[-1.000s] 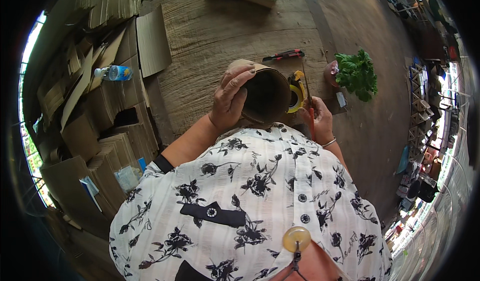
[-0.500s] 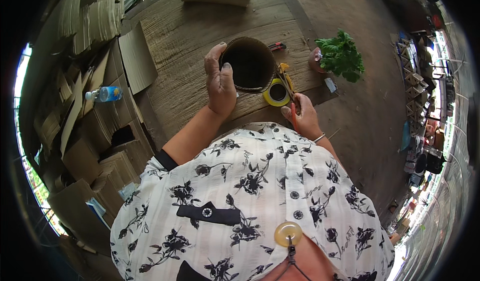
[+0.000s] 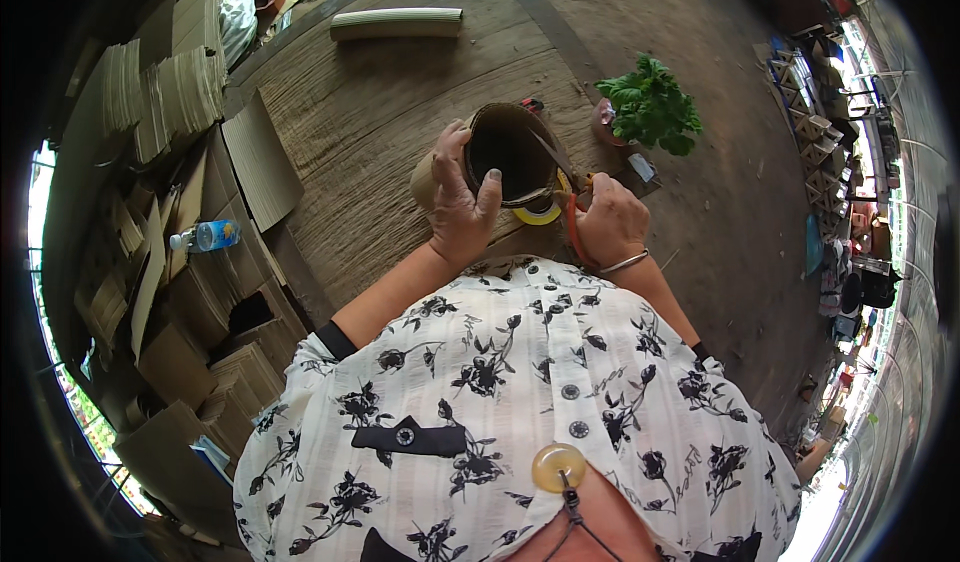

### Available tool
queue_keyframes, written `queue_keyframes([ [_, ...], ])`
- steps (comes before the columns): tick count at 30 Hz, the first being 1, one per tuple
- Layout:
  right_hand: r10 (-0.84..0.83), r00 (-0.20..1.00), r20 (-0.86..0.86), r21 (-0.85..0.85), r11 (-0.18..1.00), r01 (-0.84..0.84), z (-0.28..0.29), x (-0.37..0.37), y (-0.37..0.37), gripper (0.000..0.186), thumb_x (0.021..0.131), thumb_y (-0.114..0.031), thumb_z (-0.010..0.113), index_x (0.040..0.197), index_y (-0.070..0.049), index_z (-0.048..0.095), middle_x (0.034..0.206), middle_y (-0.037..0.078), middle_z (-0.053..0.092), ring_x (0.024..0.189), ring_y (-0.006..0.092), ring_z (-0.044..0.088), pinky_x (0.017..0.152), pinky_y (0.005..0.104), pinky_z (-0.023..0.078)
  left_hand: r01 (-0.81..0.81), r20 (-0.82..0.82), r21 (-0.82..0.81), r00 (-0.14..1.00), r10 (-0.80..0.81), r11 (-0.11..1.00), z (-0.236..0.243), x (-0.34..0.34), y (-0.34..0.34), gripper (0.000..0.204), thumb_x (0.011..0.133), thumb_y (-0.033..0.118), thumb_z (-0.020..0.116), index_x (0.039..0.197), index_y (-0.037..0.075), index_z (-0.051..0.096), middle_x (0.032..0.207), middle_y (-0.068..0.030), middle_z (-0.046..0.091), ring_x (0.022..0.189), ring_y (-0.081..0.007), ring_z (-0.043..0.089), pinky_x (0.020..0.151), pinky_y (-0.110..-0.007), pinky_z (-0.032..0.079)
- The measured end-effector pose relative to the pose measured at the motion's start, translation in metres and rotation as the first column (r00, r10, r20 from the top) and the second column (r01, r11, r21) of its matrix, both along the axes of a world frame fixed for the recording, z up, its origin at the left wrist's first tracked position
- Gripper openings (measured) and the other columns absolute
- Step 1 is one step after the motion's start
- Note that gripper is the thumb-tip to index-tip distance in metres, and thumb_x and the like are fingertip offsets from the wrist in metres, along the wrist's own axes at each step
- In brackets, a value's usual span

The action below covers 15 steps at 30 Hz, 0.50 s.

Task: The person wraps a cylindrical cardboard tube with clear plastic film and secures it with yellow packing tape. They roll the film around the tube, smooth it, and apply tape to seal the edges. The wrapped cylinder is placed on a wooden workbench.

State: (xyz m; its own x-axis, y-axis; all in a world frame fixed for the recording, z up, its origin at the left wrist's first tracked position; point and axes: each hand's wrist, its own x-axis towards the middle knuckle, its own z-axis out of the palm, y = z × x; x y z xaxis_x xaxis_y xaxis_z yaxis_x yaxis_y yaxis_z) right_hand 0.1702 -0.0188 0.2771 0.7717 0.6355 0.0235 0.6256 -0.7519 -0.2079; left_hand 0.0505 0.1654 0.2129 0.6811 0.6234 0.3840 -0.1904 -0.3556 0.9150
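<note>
My left hand (image 3: 462,207) is wrapped round a round brown corrugated cardboard tube (image 3: 424,179), thumb at the near rim and fingers along its left side. The tube's open mouth tilts up toward me; its inside is dark. In my right hand (image 3: 615,220) is a pair of scissors with orange-red handles (image 3: 573,224). The blades are spread at the tube's right rim, one of them reaching inside the mouth. Partly hidden below the tube lies a roll of yellow tape (image 3: 539,216). Behind the rim a red and black utility knife (image 3: 532,105) shows in part.
A rolled corrugated sheet (image 3: 397,24) lies at the far side of the wooden board (image 3: 350,112). To the right stands a leafy green plant (image 3: 650,105) in a pinkish pot. Stacked cardboard (image 3: 185,97) and a plastic bottle (image 3: 206,236) are at the left.
My right hand has raised the scissors to the tube's right rim, blades now opened across it. The tube has tilted and now covers more of the yellow tape roll.
</note>
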Motion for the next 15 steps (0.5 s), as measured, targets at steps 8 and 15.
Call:
queue_keyframes([
  [8, 0.085, 0.994, 0.067, -0.048, 0.995, -0.082, -0.019, 0.023, -0.012, 0.034, 0.089, -0.040, 0.071, 0.086, -0.008, 0.061, 0.080, 0.012, 0.070, 0.073, 0.0353, 0.070, 0.065, 0.0456, 0.055, 0.069, -0.055, 0.011, 0.996, -0.069, 0.998, -0.003, -0.001, 0.002, 0.066, 0.092, 0.000, 0.057, 0.151, 0.002, 0.028, 0.158, -0.0253, 0.030, 0.150, -0.0361, 0.032, 0.126, -0.043, 0.024],
  [15, 0.160, 0.972, 0.169, 0.107, 0.978, -0.180, -0.008, 0.029, 0.006, 0.030, 0.087, -0.038, 0.071, 0.088, -0.010, 0.062, 0.085, 0.011, 0.068, 0.081, 0.0337, 0.069, 0.071, 0.0463, 0.053, 0.149, -0.140, 0.077, 0.981, -0.137, 0.986, 0.009, -0.015, 0.003, 0.066, 0.092, -0.001, 0.054, 0.153, 0.002, 0.029, 0.160, -0.0241, 0.031, 0.154, -0.0347, 0.029, 0.127, -0.042, 0.021],
])
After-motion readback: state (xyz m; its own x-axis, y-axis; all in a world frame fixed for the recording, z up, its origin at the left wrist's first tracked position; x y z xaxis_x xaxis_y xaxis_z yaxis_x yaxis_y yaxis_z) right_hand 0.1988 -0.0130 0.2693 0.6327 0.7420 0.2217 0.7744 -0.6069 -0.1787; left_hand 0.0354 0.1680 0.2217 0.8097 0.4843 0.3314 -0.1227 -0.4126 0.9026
